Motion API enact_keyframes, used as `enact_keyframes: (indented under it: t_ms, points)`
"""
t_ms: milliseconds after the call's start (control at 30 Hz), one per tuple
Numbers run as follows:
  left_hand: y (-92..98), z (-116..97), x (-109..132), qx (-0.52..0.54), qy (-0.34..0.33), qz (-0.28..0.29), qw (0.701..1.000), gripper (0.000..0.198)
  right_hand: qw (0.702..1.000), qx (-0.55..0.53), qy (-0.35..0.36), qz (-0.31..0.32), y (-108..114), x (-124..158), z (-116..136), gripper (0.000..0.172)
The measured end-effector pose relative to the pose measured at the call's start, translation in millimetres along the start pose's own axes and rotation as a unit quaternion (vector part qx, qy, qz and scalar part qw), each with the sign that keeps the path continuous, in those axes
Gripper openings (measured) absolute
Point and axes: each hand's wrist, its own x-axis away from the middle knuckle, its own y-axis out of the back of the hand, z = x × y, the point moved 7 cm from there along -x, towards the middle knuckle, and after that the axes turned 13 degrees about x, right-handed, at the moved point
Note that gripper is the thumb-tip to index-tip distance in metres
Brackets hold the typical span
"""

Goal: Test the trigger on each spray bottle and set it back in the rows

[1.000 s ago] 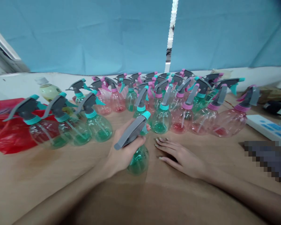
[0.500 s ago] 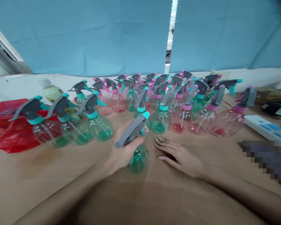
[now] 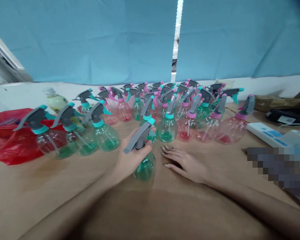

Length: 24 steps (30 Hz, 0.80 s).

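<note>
Green spray bottle [image 3: 145, 166] gripped by left hand [image 3: 130, 160], right hand [image 3: 183, 161] flat, fingers extended

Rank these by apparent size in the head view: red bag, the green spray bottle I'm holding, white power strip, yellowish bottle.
1. red bag
2 and 3. green spray bottle and white power strip, too alike to rank; the bottle is nearer the camera
4. yellowish bottle, farther back and partly hidden
</note>
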Motion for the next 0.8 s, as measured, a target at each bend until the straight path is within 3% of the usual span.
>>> enact_keyframes:
  t_ms: [233, 367, 500, 600, 800]
  points:
    - [4.3, 3, 4, -0.043, -0.033, -0.020, 0.998, 0.031, 1.000, 0.019, 0.012, -0.002, 2, -3, 3, 0.042]
    - [7.5, 7, 9, -0.117, -0.033, -0.008, 0.993, 0.039, 0.999, 0.027, -0.022, -0.009, 8, -11, 3, 0.041]
    - [13.1, 6, 19, -0.131, -0.057, 0.008, 0.990, 0.054, 0.996, 0.038, -0.058, -0.055, 27, -24, 9, 0.045]
    - [15.9, 11, 32, -0.148, -0.062, 0.030, 0.987, 0.051, 0.990, 0.043, -0.089, -0.098, 42, -37, 13, 0.045]
    - [26.0, 18, 53, -0.210, -0.070, 0.007, 0.975, 0.046, 0.977, 0.034, -0.136, -0.159, 51, -63, 14, 0.049]
